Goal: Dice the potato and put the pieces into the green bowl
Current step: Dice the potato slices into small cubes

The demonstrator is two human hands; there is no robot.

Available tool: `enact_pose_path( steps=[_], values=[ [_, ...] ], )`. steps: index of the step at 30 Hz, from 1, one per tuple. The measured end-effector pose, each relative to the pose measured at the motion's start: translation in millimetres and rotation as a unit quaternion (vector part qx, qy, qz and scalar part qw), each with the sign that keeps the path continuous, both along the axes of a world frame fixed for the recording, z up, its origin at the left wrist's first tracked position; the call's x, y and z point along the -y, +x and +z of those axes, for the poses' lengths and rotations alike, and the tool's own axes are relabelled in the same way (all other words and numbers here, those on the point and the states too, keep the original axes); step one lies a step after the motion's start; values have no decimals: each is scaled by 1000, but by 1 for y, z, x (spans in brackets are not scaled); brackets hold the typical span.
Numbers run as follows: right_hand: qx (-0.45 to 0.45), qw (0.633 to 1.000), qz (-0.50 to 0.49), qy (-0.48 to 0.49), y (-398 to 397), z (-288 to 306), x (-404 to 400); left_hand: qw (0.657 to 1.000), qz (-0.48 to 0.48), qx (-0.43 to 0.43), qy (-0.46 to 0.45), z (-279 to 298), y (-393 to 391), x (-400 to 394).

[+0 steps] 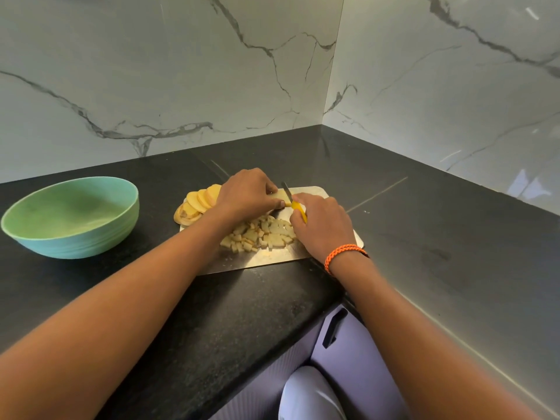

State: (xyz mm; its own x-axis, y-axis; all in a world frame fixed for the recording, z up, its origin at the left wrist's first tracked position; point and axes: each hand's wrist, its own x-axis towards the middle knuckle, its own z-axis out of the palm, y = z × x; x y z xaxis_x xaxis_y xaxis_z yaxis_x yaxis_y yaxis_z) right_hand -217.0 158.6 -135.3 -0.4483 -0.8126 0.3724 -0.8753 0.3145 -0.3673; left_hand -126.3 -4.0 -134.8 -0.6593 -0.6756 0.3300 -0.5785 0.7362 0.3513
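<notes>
- Head view shows a metal cutting board [318,256] lying on a dark surface [424,237], with marble walls behind it.
- On the far part of the board, a potato slice [280,196] lies flat; its long axis runs left to right, and its right end is at the knife blade.
- The left hand [247,192] presses down on this slice; its grip is curled, with the fingertips and thumb holding the slice at both long edges.
- The right hand [322,225] has a clenched grip around the yellow handle of a knife [295,204].
- The knife points away from the person and a little to the left; the blade meets the slice just beside the left fingertips.
- A pile of diced potato pieces [260,234] lies on the board nearer to the person, between the two hands.
- A row of uncut potato slices [197,204] leans, overlapping, at the far left corner of the board, partly hidden behind the left hand.
- The green bowl [72,218] stands on the surface well apart to the left of the board; I can see no pieces in it.
- An orange braided band [344,253] is around the right wrist.
</notes>
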Motion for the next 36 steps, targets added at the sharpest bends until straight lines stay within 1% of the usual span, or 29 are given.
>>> enact_pose_path(
  steps=[4,13,20,23,31,36],
  values=[
    [-23,1000,0,-9,-2,-5,2,1000,-2,-4,7,-1,-1,1],
    [-41,999,6,-12,-1,-8,3,1000,4,-9,22,-3,-1,-1],
    [-58,997,17,38,-1,-4,10,1000,7,-5,27,-2,-1,-3],
    [-50,997,23,58,-3,0,8,999,14,-3,29,-3,-1,-4],
    [-24,998,30,42,3,-2,-34,999,24,0,33,-6,-6,-8],
    [-24,998,35,45,3,-1,-57,999,42,-12,9,-8,-8,-8]
  ],
)
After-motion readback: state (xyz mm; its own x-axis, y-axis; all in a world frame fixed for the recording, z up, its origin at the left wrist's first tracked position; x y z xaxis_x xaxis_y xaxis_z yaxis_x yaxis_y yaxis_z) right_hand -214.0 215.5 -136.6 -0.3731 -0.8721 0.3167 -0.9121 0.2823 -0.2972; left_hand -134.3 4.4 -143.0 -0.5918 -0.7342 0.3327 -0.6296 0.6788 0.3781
